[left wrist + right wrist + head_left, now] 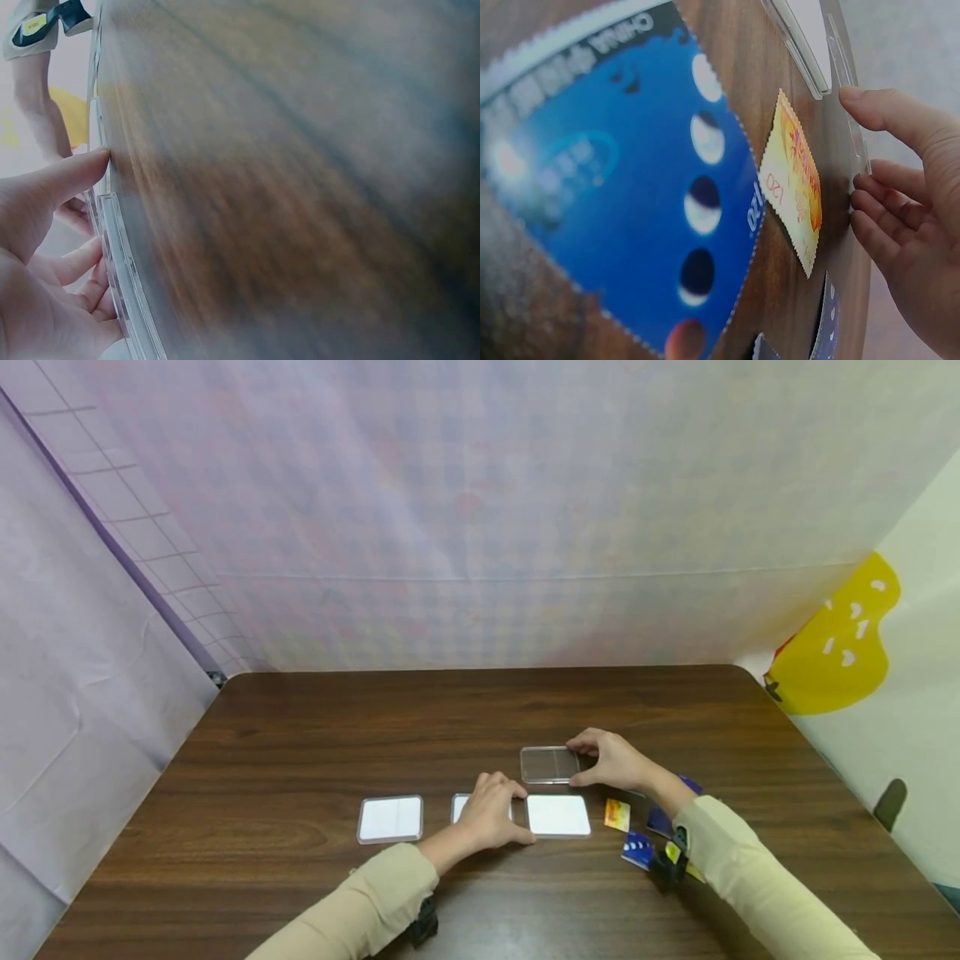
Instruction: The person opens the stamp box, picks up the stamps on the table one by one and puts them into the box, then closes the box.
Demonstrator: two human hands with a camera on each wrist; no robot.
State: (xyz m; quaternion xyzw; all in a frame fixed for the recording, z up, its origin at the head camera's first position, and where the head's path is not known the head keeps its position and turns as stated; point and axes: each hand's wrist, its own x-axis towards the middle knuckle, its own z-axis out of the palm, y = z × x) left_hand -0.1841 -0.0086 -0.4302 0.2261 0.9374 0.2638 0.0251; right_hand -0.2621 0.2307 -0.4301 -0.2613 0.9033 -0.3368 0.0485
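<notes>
Three flat clear plastic cases with white inserts lie in a row: a left case [390,819], a middle case [460,808] and a right case [558,816]. My left hand [489,814] lies over the middle case, covering much of it, and its thumb and forefinger grip the left end of the right case. Just behind that case is a clear plastic lid [547,765]. My right hand [611,760] holds the lid's right end between thumb and fingers, also seen in the right wrist view, where the lid [842,56] appears edge-on.
Stamps lie to the right, under the right forearm: a yellow-orange stamp [617,815], a blue stamp [638,850] with moon phases and several others partly hidden by the sleeve. The brown wooden table [300,735] reaches back to a pale curtain [465,527].
</notes>
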